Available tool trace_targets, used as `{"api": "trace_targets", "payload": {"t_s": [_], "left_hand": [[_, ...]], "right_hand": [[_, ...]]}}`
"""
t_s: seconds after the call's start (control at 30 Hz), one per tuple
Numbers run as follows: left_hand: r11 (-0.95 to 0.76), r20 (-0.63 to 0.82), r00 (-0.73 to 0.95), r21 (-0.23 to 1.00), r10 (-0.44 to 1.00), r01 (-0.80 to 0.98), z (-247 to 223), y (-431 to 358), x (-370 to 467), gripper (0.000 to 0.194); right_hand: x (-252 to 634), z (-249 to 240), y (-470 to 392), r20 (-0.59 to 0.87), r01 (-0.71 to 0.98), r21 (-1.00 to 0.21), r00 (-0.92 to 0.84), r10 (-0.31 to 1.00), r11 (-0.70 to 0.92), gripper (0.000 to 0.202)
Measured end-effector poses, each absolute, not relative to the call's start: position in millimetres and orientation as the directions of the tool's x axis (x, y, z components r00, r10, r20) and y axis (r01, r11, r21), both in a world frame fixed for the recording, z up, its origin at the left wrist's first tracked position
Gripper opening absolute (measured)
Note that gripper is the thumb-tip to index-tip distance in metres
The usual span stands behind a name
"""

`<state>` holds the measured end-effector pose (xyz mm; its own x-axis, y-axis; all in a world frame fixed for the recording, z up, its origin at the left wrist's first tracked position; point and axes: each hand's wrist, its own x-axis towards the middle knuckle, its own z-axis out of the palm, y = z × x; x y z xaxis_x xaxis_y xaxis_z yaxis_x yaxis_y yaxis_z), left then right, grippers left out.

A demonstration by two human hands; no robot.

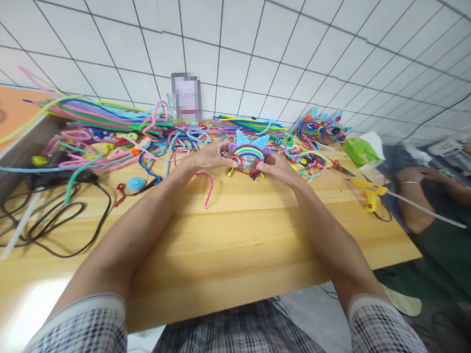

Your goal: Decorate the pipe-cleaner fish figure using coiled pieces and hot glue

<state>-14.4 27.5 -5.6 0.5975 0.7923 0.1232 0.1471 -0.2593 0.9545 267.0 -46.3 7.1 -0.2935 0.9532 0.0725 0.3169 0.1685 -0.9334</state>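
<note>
Both my hands hold a small craft figure (248, 157) above the wooden table. It has a silvery, shiny middle, rainbow-striped bands over it, a red rim, two light-blue pointed pieces on top and purple coils at its sides. My left hand (213, 156) pinches its left edge between thumb and fingers. On the opposite edge, my right hand (278, 167) grips it the same way. Dark bristly strands hang under the figure. A pink pipe cleaner (208, 190) lies on the table just below my left hand.
Tangled pipe cleaners (112, 119) heap along the wall. Two similar craft figures (321, 128) stand at the back right, near a green packet (361, 151). A yellow glue gun (371, 191) lies at the right. Black cable (80, 206) loops at left. Another person's arm (414, 200) is at far right.
</note>
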Motion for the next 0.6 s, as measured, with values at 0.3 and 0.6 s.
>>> {"api": "trace_targets", "payload": {"t_s": [0.3, 0.6], "left_hand": [[-0.375, 0.232, 0.561, 0.914, 0.795, 0.154, -27.2, 25.9, 5.5, 0.067], [-0.307, 0.221, 0.559, 0.95, 0.799, 0.062, -25.9, 22.1, 2.9, 0.071]], "right_hand": [[284.2, -0.5, -39.1, 0.043, 0.229, -0.97, -0.195, 0.98, 0.088, 0.067], [308.5, -23.1, -32.9, 0.201, 0.389, -0.911, 0.125, 0.972, 0.139, 0.07]]}}
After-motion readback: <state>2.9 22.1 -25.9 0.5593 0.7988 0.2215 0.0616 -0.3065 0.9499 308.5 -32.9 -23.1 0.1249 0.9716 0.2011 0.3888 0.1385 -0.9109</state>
